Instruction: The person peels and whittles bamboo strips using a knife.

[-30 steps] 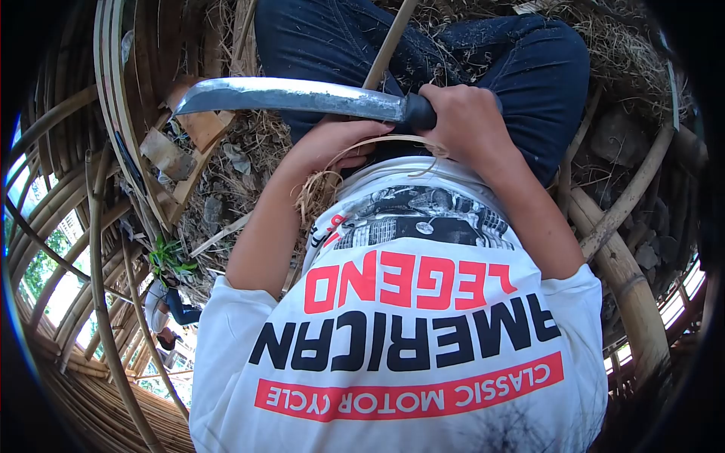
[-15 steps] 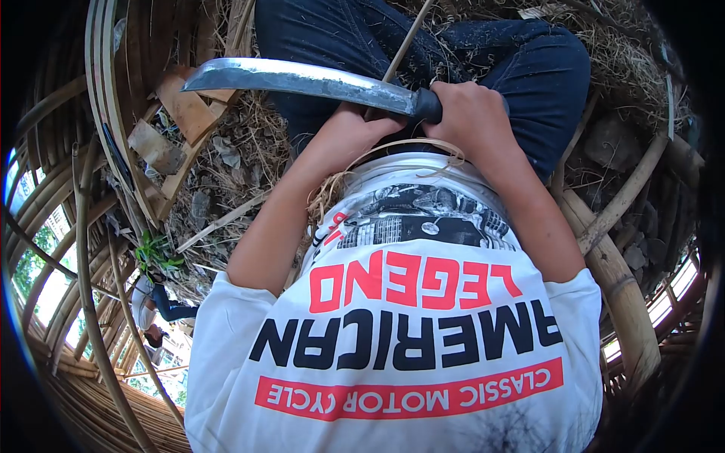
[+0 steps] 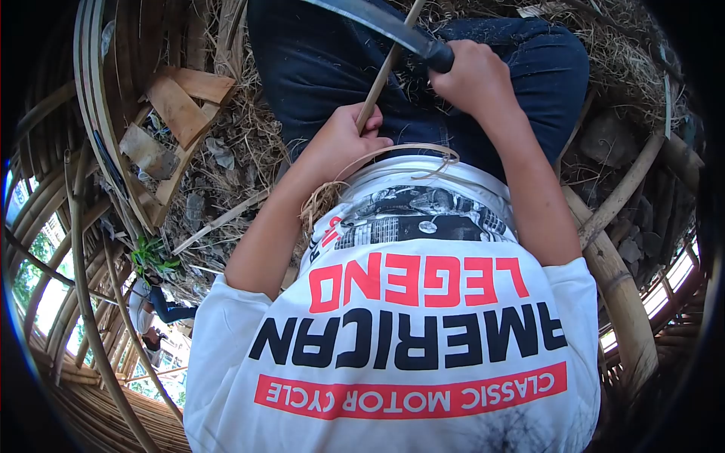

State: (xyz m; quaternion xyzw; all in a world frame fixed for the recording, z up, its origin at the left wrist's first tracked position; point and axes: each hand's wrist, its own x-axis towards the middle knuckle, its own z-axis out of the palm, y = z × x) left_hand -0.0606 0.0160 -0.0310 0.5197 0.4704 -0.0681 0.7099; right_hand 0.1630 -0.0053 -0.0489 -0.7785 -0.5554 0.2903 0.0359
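Note:
My right hand (image 3: 474,75) is wrapped round the dark handle of a machete (image 3: 385,27). The blade slants up and left, and its tip lies beyond the top of the view. My left hand (image 3: 346,140) grips the lower end of a thin bamboo strip (image 3: 385,72), which slopes up to the right over my jeans (image 3: 317,68). The machete's blade crosses in front of the strip near its top. A curled shaving (image 3: 411,146) lies across the hem of my white shirt (image 3: 393,340), just below my left hand.
Bent bamboo slats (image 3: 94,98) and wood blocks (image 3: 175,109) stand on the left. Dry straw and shavings (image 3: 253,124) cover the ground. Thick bamboo poles (image 3: 619,294) lie on the right. Another person (image 3: 143,306) is at the far lower left, beyond a small green plant (image 3: 151,257).
The machete has swung up and away from my body along the strip, its tip leaving the view. My left hand has turned, and more of the strip shows.

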